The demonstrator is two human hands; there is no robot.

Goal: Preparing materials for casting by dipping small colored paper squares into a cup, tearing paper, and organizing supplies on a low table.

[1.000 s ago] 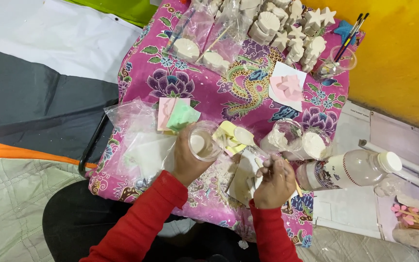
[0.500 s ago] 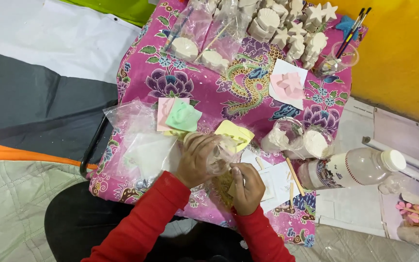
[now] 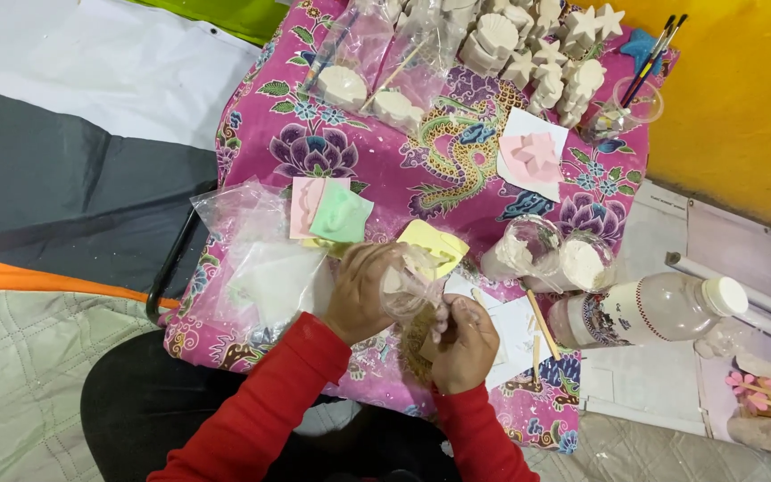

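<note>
My left hand (image 3: 360, 290) grips a clear plastic cup (image 3: 408, 287), tilted on its side toward my right hand (image 3: 468, 344). The right hand is closed just below the cup's mouth around a small tan piece (image 3: 419, 346) that its fingers mostly hide. Both hands meet over the near edge of a small table under a pink flowered cloth (image 3: 261, 134). A yellow mould (image 3: 437, 243) lies just beyond the cup. A green mould (image 3: 343, 212) and a pink mould (image 3: 305, 203) lie to its left.
Crumpled clear bags (image 3: 252, 259) lie left of my hands. On the right are two cups of white powder (image 3: 519, 252), a wooden stick (image 3: 542, 323) and a lying bottle (image 3: 662, 308). White plaster figures (image 3: 528, 49), a brush cup (image 3: 637, 96) and a pink mould on paper (image 3: 533, 156) sit at the back.
My hands were apart, with the cup upright in the left. The right hand moved left to meet it, and the cup is now tipped toward that hand.
</note>
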